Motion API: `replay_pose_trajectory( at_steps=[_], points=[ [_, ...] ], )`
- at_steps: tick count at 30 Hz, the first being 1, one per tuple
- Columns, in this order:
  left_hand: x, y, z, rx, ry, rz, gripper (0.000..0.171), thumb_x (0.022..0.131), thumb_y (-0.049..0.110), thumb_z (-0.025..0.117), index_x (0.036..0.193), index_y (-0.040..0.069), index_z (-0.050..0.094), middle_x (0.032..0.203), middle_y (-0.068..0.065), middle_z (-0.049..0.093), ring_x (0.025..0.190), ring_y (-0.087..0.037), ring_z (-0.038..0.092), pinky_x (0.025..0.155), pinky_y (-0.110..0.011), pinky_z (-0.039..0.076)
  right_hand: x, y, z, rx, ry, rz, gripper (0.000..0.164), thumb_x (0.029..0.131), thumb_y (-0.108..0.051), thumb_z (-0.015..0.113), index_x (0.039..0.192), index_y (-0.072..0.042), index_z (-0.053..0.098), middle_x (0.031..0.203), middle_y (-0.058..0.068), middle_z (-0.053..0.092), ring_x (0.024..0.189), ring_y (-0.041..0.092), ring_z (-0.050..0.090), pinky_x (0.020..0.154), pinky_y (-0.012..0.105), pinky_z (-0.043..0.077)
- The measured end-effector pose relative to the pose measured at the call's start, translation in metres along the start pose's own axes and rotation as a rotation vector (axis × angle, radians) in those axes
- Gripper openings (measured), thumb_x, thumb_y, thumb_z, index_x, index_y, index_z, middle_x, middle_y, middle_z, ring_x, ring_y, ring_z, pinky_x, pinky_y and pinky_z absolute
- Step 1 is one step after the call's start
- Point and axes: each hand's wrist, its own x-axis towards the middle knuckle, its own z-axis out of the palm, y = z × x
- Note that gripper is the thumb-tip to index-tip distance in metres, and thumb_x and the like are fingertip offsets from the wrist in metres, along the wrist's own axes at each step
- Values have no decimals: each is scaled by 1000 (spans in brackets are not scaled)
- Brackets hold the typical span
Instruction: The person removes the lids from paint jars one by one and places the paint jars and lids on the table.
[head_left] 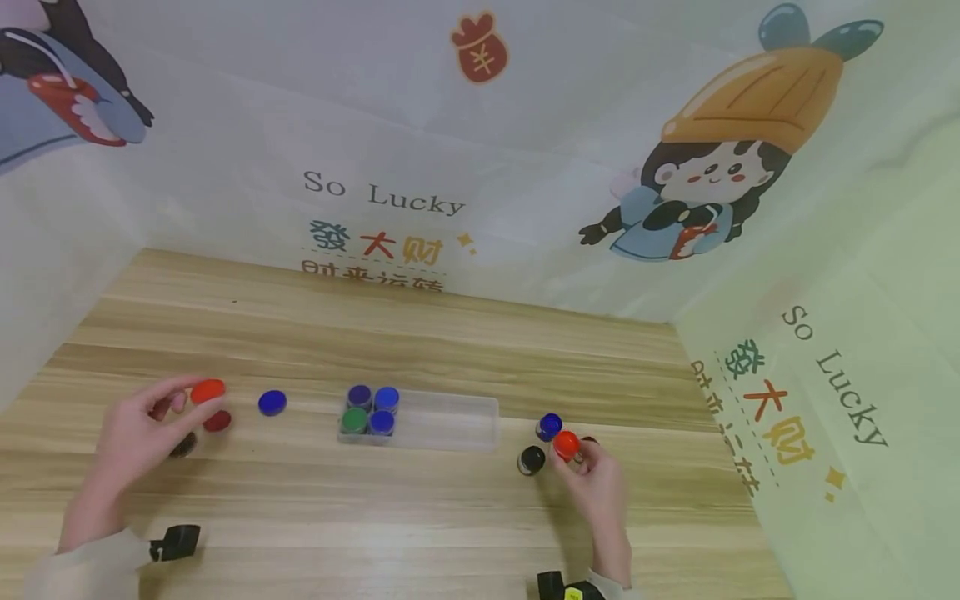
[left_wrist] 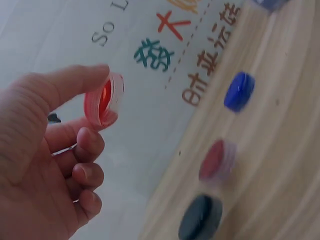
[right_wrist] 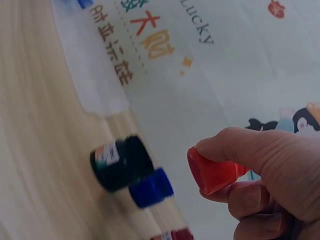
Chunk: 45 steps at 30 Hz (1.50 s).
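Observation:
My left hand [head_left: 137, 429] pinches a red jar lid [head_left: 207, 390] between thumb and finger, raised over the table's left side. In the left wrist view the lid [left_wrist: 93, 111] is tilted, showing its hollow underside. Close by lie a dark red lid [head_left: 217, 421], a black lid [head_left: 183, 445] and a blue lid [head_left: 272, 402]. At the right, my right hand [head_left: 602, 487] holds a small red paint jar [right_wrist: 212, 170] by thumb and fingers. Beside it stand a blue jar [head_left: 550, 426] and a black jar [head_left: 532, 460]; a dark red jar [right_wrist: 175, 234] is partly hidden behind the hand.
Between the hands lies a clear plastic tray [head_left: 450, 395] with several jars at its left end: a green one [head_left: 355, 421] and blue or purple ones. A printed cloth [head_left: 525, 208] walls the wooden table [head_left: 360, 517] at the back and sides.

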Motion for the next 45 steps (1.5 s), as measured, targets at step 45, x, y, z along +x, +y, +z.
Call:
replay_pose_trajectory(
  at_steps=[45],
  points=[
    [-16, -59, -28, 348, -71, -307, 60, 88, 25, 61, 124, -19, 43, 71, -11, 55, 63, -20, 44, 61, -30, 31, -21, 38, 11, -157, -92, 108, 53, 73, -29, 79, 114, 2, 64, 52, -5, 46, 46, 9, 38, 44, 24, 27]
  ],
)
